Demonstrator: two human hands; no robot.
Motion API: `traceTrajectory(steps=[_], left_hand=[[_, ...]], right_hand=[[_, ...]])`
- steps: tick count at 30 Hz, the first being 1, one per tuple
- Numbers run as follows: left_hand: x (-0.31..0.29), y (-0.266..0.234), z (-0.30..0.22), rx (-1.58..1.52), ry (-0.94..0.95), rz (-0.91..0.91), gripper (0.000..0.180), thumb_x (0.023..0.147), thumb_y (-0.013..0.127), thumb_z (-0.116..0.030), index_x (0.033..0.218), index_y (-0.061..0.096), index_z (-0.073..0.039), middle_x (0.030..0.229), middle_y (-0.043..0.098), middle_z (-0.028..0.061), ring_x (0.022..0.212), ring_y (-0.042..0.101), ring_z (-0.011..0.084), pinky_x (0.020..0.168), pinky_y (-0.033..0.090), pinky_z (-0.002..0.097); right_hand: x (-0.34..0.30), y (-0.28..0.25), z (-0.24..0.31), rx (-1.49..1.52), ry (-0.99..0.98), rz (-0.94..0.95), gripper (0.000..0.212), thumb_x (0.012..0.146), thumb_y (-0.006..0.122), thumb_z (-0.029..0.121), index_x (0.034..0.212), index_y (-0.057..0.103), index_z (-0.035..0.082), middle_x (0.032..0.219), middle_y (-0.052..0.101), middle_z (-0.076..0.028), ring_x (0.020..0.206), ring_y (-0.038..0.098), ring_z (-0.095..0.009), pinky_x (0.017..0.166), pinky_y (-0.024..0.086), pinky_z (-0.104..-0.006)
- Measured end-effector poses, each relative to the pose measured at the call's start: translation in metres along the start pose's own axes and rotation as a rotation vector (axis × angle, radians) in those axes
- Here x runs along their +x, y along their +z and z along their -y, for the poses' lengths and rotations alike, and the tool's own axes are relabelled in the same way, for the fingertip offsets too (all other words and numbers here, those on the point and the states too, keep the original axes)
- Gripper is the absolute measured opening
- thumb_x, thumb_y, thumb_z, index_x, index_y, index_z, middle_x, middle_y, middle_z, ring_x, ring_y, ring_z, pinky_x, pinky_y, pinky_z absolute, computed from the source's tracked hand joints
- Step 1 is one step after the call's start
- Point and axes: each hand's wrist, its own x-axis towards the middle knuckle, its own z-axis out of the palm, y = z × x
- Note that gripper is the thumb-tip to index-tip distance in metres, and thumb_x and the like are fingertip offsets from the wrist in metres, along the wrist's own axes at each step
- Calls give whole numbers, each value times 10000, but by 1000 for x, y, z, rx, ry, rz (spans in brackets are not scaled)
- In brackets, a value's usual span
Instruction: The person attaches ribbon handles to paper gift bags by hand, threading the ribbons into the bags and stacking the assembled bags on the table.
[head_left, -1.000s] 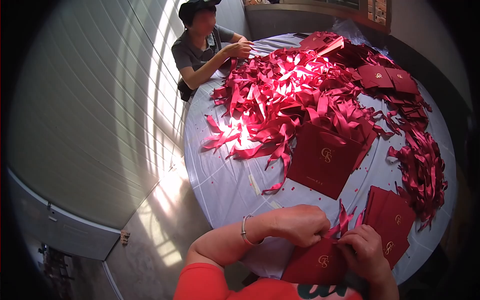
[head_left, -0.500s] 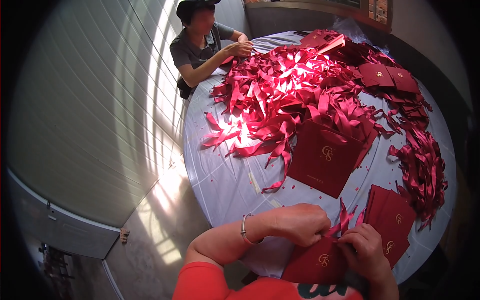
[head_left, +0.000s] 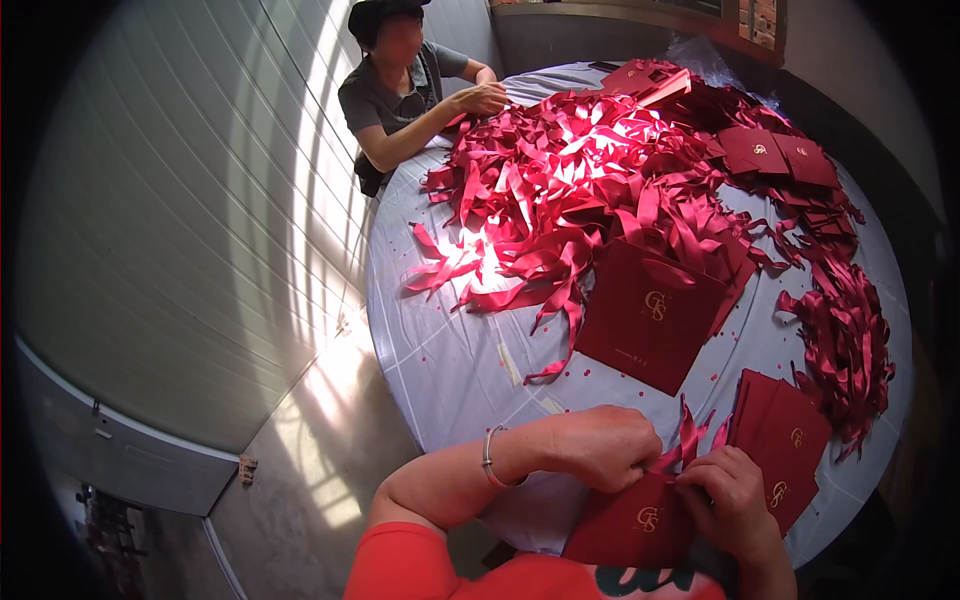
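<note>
A dark red paper bag (head_left: 625, 530) with a gold emblem lies at the table's near edge, against my body. At its top edge my left hand (head_left: 605, 445) is closed, fingers pinched on a red ribbon (head_left: 690, 438) that stands up from the bag. My right hand (head_left: 728, 490) is closed too, thumb and fingers gripping the bag's upper edge close to the ribbon. The fingers hide where ribbon and bag meet. Beside my right hand rests a stack of similar red bags (head_left: 785, 440).
A large heap of red ribbons (head_left: 560, 170) covers the far table. In front of it lies a bigger red bag (head_left: 650, 310). More ribbons (head_left: 845, 340) and bags (head_left: 765, 152) lie to the right. A person (head_left: 410, 95) in a dark cap works at the far left edge.
</note>
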Motion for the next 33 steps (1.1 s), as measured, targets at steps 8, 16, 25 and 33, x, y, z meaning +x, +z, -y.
traceTrajectory(steps=[8, 16, 25, 33], left_hand=[[1, -3, 0, -1, -5, -3, 169, 790, 590, -129, 873, 667, -4, 786, 646, 228, 798, 634, 415, 699, 488, 486], [-1, -1, -2, -23, -36, -19, 199, 761, 587, -122, 889, 692, -11, 791, 662, 210, 794, 647, 395, 696, 499, 465], [9, 1, 12, -39, -58, -32, 198, 739, 608, -143, 858, 696, -12, 765, 656, 210, 775, 653, 387, 688, 502, 466], [8, -15, 11, -327, -193, -67, 158, 856, 606, -61, 931, 697, 44, 678, 677, 88, 584, 659, 140, 579, 528, 295]], right_hand=[[2, 0, -3, 2, 2, 1, 194, 713, 786, 38, 831, 635, 63, 811, 654, -78, 715, 622, -261, 632, 479, -369], [1, 0, 1, 20, 4, -23, 193, 713, 783, 21, 838, 641, 60, 806, 654, -85, 714, 625, -264, 632, 488, -365], [8, -2, 6, -9, -25, -92, 196, 723, 763, -4, 858, 634, 57, 868, 670, -100, 778, 648, -291, 667, 501, -390], [18, -30, 15, -19, 15, -142, 203, 716, 775, -35, 868, 654, 23, 834, 653, -108, 742, 644, -267, 633, 514, -345]])
